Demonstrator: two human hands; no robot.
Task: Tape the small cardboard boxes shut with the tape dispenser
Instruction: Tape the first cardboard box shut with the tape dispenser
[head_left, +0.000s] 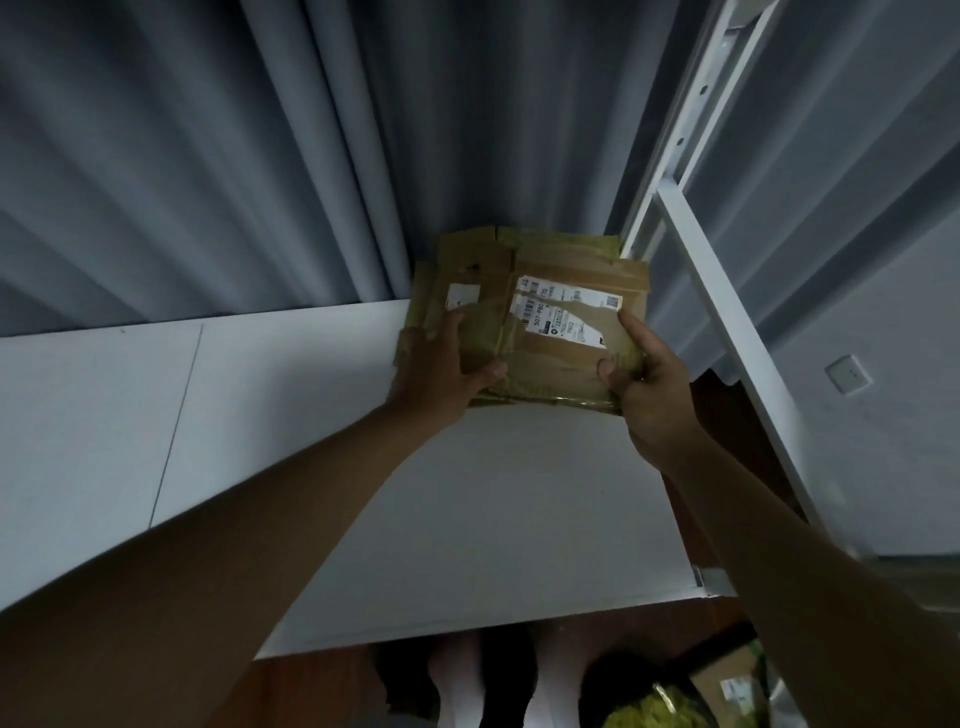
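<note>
Arms reach forward over the white table (291, 426): your left hand (441, 374) and right hand (649, 395) each grip one side of one cardboard box (550, 322), thumbs on top. The box sits at the table's far edge; a second box (727, 686) lies on the floor.

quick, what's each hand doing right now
Left hand: grips the cardboard box at its left side.
Right hand: grips the box's right corner.

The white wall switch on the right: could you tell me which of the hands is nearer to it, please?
Right. The right hand grips the cardboard box's right edge, closer to the wall switch; the left hand holds the box's left side, farther away.
</note>
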